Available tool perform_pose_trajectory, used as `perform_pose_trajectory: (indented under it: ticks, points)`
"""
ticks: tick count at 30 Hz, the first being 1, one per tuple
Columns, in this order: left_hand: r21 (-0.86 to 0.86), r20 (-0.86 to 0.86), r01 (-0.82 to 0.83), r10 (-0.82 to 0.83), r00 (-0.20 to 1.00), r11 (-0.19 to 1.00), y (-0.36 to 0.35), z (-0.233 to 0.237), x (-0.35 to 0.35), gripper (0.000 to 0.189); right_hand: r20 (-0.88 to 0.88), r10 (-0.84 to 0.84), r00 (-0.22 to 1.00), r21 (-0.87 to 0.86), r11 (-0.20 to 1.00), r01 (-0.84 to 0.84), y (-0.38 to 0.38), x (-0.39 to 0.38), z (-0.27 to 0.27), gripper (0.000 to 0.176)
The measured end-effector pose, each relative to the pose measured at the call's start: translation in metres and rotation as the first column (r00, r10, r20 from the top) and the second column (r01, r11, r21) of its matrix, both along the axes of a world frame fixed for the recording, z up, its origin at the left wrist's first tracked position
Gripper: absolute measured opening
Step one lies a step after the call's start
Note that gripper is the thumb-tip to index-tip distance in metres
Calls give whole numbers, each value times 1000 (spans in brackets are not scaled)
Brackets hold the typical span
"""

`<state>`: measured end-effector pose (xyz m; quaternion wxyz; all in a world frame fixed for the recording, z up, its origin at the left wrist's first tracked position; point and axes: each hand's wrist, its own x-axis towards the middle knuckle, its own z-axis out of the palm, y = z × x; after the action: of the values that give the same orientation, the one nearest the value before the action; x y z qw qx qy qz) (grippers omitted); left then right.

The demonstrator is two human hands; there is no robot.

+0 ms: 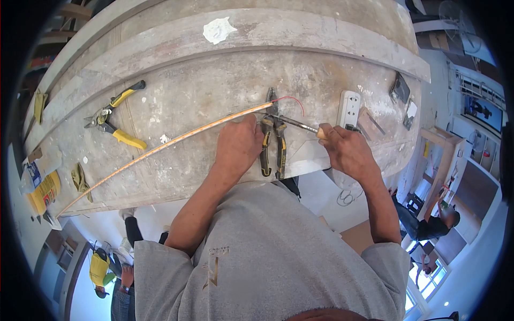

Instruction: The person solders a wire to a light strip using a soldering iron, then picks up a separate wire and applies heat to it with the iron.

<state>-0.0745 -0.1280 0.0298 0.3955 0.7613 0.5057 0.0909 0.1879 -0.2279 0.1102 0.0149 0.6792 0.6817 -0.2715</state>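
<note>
Holding the tool: the right hand (348, 150) is closed around the pale handle of a slim metal tool (304, 125) (it looks like a soldering iron), its tip pointing in toward the strip's end. Gripping by the handle probably keeps the fingers off a hot shaft.
Left hand: this hand (239, 143) has its fingers curled in just below the strip, near the pliers; I cannot tell whether it pinches the strip or something thin. Its closeness would help steady the end.
Strip: the long, glowing strip (187, 128) runs from the surface's lower left edge to the head of the pliers, with a thin red wire (289, 97) curling from its right end.
Pliers: the yellow-and-black pliers (280, 140) lie on the surface (321, 75), handles toward the person, the strip's end at their head, perhaps as a rest or weight.
Snips: the yellow-handled snips (103, 116) lie spread apart at the left, away from both hands.
Power: a white socket block (350, 107) sits beyond the right hand, likely to keep power within reach.
Writing: the grey shirt (267, 257) seems to read "DESIGN" (upside down here); the lettering on the pliers and the yellow bottle (45, 192) is too small to read.
</note>
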Motion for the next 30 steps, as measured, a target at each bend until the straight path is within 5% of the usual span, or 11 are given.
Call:
perform_pose_trajectory:
  ticks: [7, 21, 30]
  points:
    - [4, 20, -2, 2, 1000, 1000, 0, -2, -1, 11, -19, 33, 999, -26, 999, -33, 7, 7, 2, 37]
    - [8, 33, -8, 8, 999, 1000, 1, -1, 0, 11, 254, 281, 926, 164, 931, -327, 30, 13, 18, 38]
    - [-6, 49, -9, 10, 999, 1000, 1, 3, -3, 10, 65, 116, 991, 24, 993, -117, 24, 20, 17, 39]
